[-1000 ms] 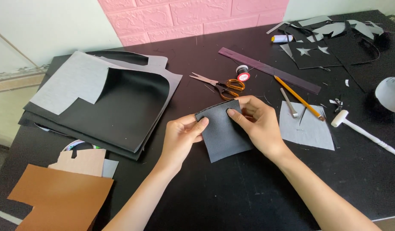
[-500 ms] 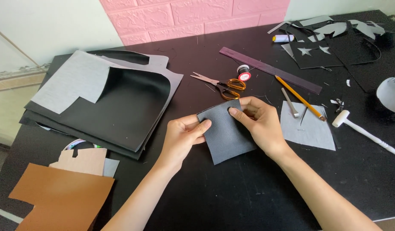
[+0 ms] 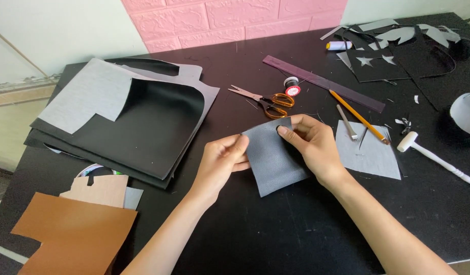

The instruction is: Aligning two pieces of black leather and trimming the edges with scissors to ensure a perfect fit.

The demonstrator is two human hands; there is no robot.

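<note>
Fingers [image 3: 283, 131] on grey piece [image 3: 273, 162] — black table [image 3: 255, 229]

Centre of frame: small grey sheet [image 3: 275, 158], matt, with a fine woven grain like cloth-backed leatherette, pinched between left hand [image 3: 222, 160] and right hand [image 3: 311, 145]. Table [image 3: 296, 229]: black, matt, lightly scuffed. Left of centre: stack of black sheets [image 3: 143, 127], smooth with a soft sheen, their turned-up undersides pale grey and matt. Lower left: brown sheet [image 3: 66, 234], smooth, leather-like. Above centre: scissors [image 3: 263, 101], bright metal blades, glossy orange plastic handles. Right: pencil [image 3: 358, 116], painted yellow wood; mallet [image 3: 433, 155], white, smooth. Top: pink wall [image 3: 235, 20], brick-embossed, matt.
</note>
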